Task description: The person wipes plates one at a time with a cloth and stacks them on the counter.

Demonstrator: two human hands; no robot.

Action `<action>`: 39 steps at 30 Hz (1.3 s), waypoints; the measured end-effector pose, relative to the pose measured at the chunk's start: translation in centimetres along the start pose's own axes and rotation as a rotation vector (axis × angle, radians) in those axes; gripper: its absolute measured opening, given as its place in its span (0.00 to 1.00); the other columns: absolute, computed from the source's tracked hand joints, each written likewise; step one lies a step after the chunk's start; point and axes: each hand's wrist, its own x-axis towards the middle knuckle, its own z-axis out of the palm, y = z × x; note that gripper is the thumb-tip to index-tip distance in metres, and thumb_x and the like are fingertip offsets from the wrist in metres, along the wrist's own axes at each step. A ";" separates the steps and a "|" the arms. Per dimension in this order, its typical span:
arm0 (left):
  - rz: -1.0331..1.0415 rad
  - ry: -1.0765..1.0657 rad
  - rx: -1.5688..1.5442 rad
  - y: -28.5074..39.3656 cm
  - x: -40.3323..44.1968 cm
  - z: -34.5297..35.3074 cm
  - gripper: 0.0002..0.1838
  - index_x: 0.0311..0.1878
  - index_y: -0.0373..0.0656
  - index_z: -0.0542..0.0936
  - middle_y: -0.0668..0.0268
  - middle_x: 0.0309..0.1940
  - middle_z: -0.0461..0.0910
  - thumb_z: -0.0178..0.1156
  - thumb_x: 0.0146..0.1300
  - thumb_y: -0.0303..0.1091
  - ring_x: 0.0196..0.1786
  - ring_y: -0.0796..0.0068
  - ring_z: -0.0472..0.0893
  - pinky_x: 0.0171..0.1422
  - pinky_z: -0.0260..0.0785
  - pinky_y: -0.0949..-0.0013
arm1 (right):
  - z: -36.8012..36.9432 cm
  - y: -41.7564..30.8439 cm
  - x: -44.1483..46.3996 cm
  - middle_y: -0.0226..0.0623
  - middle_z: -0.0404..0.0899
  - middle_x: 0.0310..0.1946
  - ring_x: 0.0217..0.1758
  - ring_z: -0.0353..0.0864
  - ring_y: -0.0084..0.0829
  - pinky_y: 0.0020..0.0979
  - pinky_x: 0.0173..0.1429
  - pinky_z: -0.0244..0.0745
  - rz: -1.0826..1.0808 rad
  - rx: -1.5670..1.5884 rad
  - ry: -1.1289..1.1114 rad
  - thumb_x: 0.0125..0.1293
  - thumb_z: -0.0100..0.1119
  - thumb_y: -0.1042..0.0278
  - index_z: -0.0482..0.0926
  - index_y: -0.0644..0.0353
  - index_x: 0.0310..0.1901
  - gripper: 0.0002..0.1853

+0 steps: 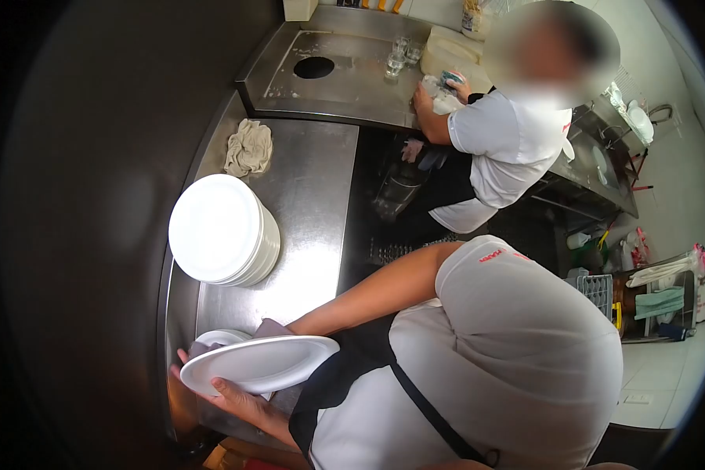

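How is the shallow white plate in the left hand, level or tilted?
Tilted: the plate shows as a narrow, slanted oval, unlike the nearly round top of the stacked white plates.

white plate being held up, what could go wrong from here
The white plate might slip, since the left hand grips it near the rim. It could also knock the white dish just behind it, or the tall plate stack standing nearby on the metal counter, perhaps chipping one.
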 end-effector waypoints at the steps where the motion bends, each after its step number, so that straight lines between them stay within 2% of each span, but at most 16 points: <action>1: 0.031 -0.040 0.003 0.1 0.1 -0.3 0.45 0.79 0.41 0.61 0.53 0.76 0.64 0.66 0.68 0.58 0.75 0.57 0.67 0.78 0.62 0.51 | -0.2 0.8 -0.2 0.32 0.84 0.51 0.54 0.81 0.24 0.25 0.58 0.76 0.006 0.031 -0.021 0.73 0.62 0.61 0.82 0.58 0.57 0.16; 2: -0.024 -0.029 -0.023 -1.1 0.3 -1.9 0.42 0.76 0.39 0.65 0.51 0.72 0.69 0.65 0.69 0.56 0.71 0.57 0.72 0.74 0.67 0.51 | -0.6 1.2 -0.3 0.32 0.84 0.51 0.53 0.82 0.24 0.26 0.58 0.76 0.009 0.061 -0.037 0.73 0.63 0.60 0.82 0.58 0.57 0.16; 8: -0.077 0.169 -0.175 -2.1 1.0 -5.0 0.31 0.72 0.32 0.68 0.48 0.64 0.76 0.61 0.75 0.43 0.60 0.59 0.81 0.64 0.76 0.56 | -2.9 1.7 -2.1 0.34 0.84 0.49 0.49 0.83 0.26 0.29 0.52 0.79 0.125 0.325 -0.002 0.71 0.63 0.56 0.81 0.60 0.55 0.18; 10: -0.165 0.234 -0.031 -3.2 1.1 -7.3 0.25 0.69 0.29 0.70 0.49 0.59 0.79 0.57 0.76 0.35 0.56 0.62 0.82 0.61 0.77 0.59 | -3.0 0.6 -2.8 0.34 0.84 0.48 0.47 0.83 0.26 0.30 0.51 0.80 0.241 0.626 0.084 0.71 0.64 0.54 0.81 0.60 0.54 0.19; 11: -0.241 0.220 0.108 -3.0 0.7 -7.4 0.22 0.66 0.28 0.74 0.52 0.55 0.82 0.57 0.75 0.31 0.54 0.64 0.83 0.59 0.77 0.62 | -3.1 1.1 -3.6 0.36 0.85 0.47 0.45 0.84 0.27 0.27 0.51 0.80 0.121 1.004 0.151 0.72 0.64 0.59 0.80 0.63 0.54 0.18; 13: -0.245 0.028 0.302 -2.0 0.4 -5.6 0.21 0.64 0.30 0.77 0.56 0.54 0.83 0.60 0.71 0.30 0.52 0.67 0.83 0.60 0.76 0.64 | -3.9 -3.1 -2.6 0.36 0.83 0.47 0.47 0.82 0.26 0.27 0.52 0.79 0.167 0.543 0.242 0.76 0.58 0.54 0.79 0.64 0.58 0.21; 15: -0.305 0.048 0.120 -0.8 0.6 -3.5 0.22 0.64 0.31 0.78 0.58 0.52 0.84 0.63 0.71 0.34 0.51 0.69 0.82 0.60 0.74 0.65 | -5.2 -4.8 -0.9 0.37 0.82 0.47 0.48 0.81 0.26 0.28 0.53 0.78 0.159 0.138 0.291 0.77 0.55 0.52 0.78 0.63 0.59 0.22; 17: -0.376 0.006 0.053 -0.1 0.2 -2.3 0.20 0.60 0.32 0.79 0.61 0.49 0.85 0.63 0.72 0.37 0.50 0.72 0.82 0.58 0.74 0.67 | -5.2 -1.7 1.3 0.37 0.82 0.48 0.48 0.82 0.27 0.29 0.53 0.78 0.101 0.045 0.233 0.77 0.55 0.53 0.79 0.63 0.59 0.21; 19: -0.284 0.099 0.044 -0.8 -0.8 -1.0 0.21 0.58 0.32 0.80 0.61 0.48 0.85 0.64 0.73 0.41 0.50 0.73 0.82 0.57 0.75 0.68 | -4.7 1.0 2.3 0.38 0.83 0.48 0.49 0.82 0.28 0.30 0.53 0.78 0.112 0.044 0.185 0.76 0.56 0.54 0.79 0.62 0.59 0.21; 25: -0.479 0.360 0.088 -2.2 -4.1 -2.7 0.25 0.56 0.31 0.81 0.59 0.46 0.85 0.64 0.73 0.47 0.47 0.73 0.83 0.54 0.76 0.67 | -4.9 3.2 1.0 0.40 0.83 0.48 0.50 0.83 0.31 0.32 0.54 0.78 0.224 0.143 0.175 0.75 0.57 0.57 0.79 0.60 0.58 0.18; 28: -0.505 0.639 -0.049 -4.3 -5.0 -4.9 0.23 0.59 0.29 0.79 0.56 0.47 0.85 0.62 0.74 0.41 0.45 0.71 0.84 0.50 0.79 0.66 | -6.2 1.9 0.4 0.41 0.84 0.49 0.51 0.83 0.33 0.34 0.54 0.79 0.211 0.207 0.260 0.74 0.57 0.58 0.80 0.58 0.58 0.17; 31: -0.479 0.749 0.037 -5.7 -4.5 -7.4 0.20 0.58 0.30 0.79 0.52 0.49 0.85 0.59 0.77 0.40 0.45 0.68 0.86 0.51 0.80 0.67 | -8.9 -1.9 1.4 0.42 0.84 0.49 0.52 0.84 0.34 0.35 0.54 0.79 0.120 0.316 0.426 0.74 0.57 0.59 0.80 0.57 0.57 0.16; 33: -0.427 0.770 0.146 -5.5 -4.2 -9.2 0.17 0.56 0.31 0.80 0.55 0.49 0.85 0.60 0.76 0.37 0.48 0.70 0.85 0.55 0.78 0.66 | -10.7 -5.0 3.1 0.42 0.84 0.49 0.53 0.84 0.35 0.36 0.54 0.79 -0.011 0.425 0.514 0.73 0.58 0.60 0.80 0.56 0.57 0.16; 35: -0.382 0.790 0.212 -7.2 -4.4 -11.6 0.17 0.57 0.30 0.80 0.56 0.49 0.85 0.60 0.76 0.36 0.50 0.71 0.84 0.56 0.76 0.67 | -13.6 -7.4 5.3 0.38 0.84 0.48 0.50 0.84 0.30 0.35 0.52 0.80 -0.173 0.518 0.532 0.75 0.56 0.60 0.79 0.58 0.57 0.15; 36: -0.367 0.794 0.245 -8.1 -4.3 -12.6 0.17 0.57 0.30 0.80 0.55 0.49 0.85 0.60 0.76 0.36 0.50 0.71 0.84 0.57 0.76 0.67 | -17.0 -5.1 5.6 0.38 0.83 0.51 0.52 0.83 0.31 0.35 0.53 0.81 -0.210 -0.088 0.640 0.73 0.59 0.62 0.79 0.59 0.58 0.16; 39: -0.344 0.821 0.348 -9.5 -4.0 -14.3 0.18 0.58 0.29 0.80 0.55 0.50 0.85 0.60 0.76 0.35 0.50 0.70 0.84 0.57 0.75 0.68 | -19.5 -0.3 6.7 0.40 0.84 0.53 0.55 0.82 0.42 0.43 0.66 0.75 -0.448 -0.917 0.498 0.61 0.72 0.57 0.81 0.58 0.59 0.26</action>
